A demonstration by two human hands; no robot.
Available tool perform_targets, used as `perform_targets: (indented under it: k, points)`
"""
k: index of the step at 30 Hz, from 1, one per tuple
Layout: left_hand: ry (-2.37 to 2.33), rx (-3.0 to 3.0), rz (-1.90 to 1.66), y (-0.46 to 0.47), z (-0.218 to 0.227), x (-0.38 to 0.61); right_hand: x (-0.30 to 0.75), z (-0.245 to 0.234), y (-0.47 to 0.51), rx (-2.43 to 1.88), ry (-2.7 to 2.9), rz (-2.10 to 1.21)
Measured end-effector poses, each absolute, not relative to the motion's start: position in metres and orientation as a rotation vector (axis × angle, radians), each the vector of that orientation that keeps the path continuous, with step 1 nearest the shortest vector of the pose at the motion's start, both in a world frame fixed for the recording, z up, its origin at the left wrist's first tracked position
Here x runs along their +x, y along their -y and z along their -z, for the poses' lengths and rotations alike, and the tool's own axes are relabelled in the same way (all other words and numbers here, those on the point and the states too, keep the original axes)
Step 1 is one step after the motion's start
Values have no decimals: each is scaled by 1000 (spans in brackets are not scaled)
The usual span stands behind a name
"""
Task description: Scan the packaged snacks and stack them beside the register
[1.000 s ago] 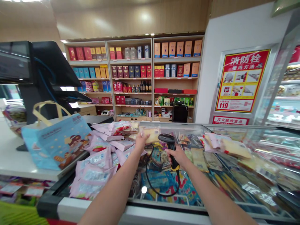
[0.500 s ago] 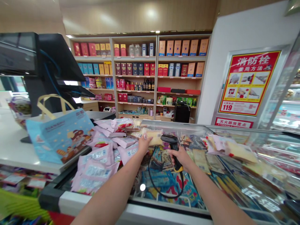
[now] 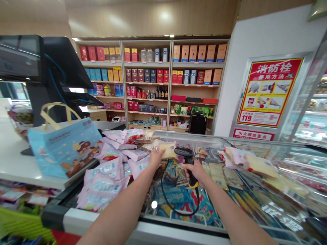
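Observation:
A black and yellow barcode scanner (image 3: 188, 160) is gripped in my right hand (image 3: 196, 171), its head pointing left and its cable looping down over the glass. My left hand (image 3: 156, 158) has its fingers closed on the edge of a pale yellow bread packet (image 3: 167, 149) that lies just left of the scanner's head. Left of that hand, pink and clear packets (image 3: 107, 183) are heaped on the glass top of the freezer (image 3: 163, 223). Part of the held packet is hidden behind my left fingers.
A light blue carrier bag (image 3: 63, 146) stands on the white counter at the left, under a black checkout screen (image 3: 20, 58). More packets (image 3: 258, 165) lie on the glass at the right. Shelves of boxes and bottles (image 3: 148, 75) line the back wall.
Almost nothing differs. Both hands, the scanner and the bread packet keep their places, and the view has shifted very slightly.

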State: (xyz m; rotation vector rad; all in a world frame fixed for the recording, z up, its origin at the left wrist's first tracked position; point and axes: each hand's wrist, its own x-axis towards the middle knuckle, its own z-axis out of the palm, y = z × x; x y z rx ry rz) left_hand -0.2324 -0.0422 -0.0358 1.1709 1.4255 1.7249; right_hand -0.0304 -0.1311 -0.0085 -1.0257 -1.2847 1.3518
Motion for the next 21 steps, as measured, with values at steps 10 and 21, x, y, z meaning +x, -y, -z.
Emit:
perform_targets:
  k: [10, 21]
  points:
    - [-1320, 1014, -1628, 44, 20, -212, -23, -8, 132, -1023, 1176, -1389]
    - [-832, 844, -1362, 45, -14, -24, 72, -37, 158, -1045, 1030, -1142]
